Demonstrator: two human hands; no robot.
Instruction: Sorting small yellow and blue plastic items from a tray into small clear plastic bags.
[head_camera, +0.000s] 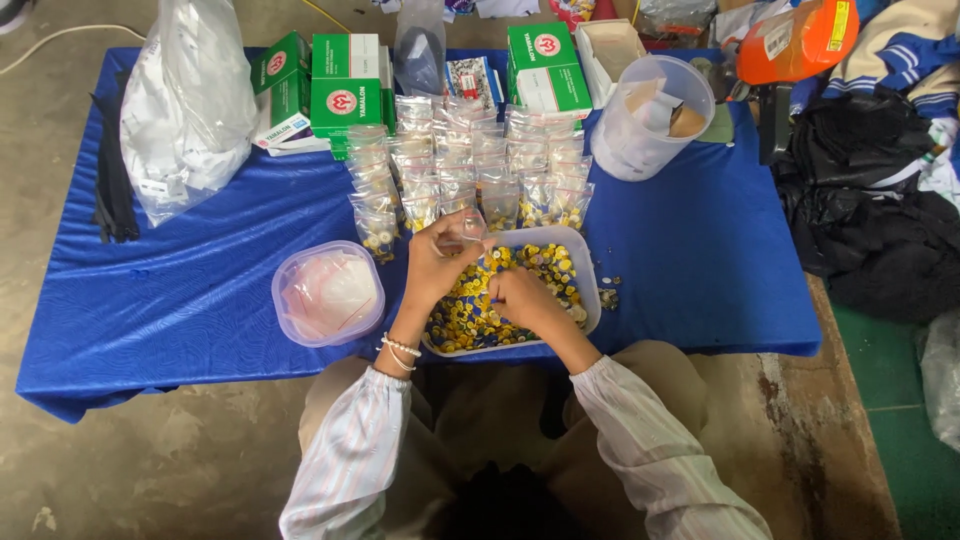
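Over the rectangular tray of yellow buttons (548, 262), the left hand (437, 262) pinches a small clear plastic bag (470, 226) at the tray's far edge. The right hand (522, 298) rests curled among the buttons; what it grips I cannot tell. Rows of filled bags (470, 170) lie just beyond the tray.

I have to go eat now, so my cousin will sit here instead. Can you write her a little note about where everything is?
Left hand: raised over the tray, pinching a small clear bag by its top.
Right hand: down in the tray, fingers among the buttons, which are mostly yellow.
Done: rows of filled little bags stand behind the tray on the blue cloth.
Left: the tray holds plenty of loose buttons to bag.
Nearby: a round tub of empty bags beside the left hand, green and white boxes at the back, a clear jug at back right.
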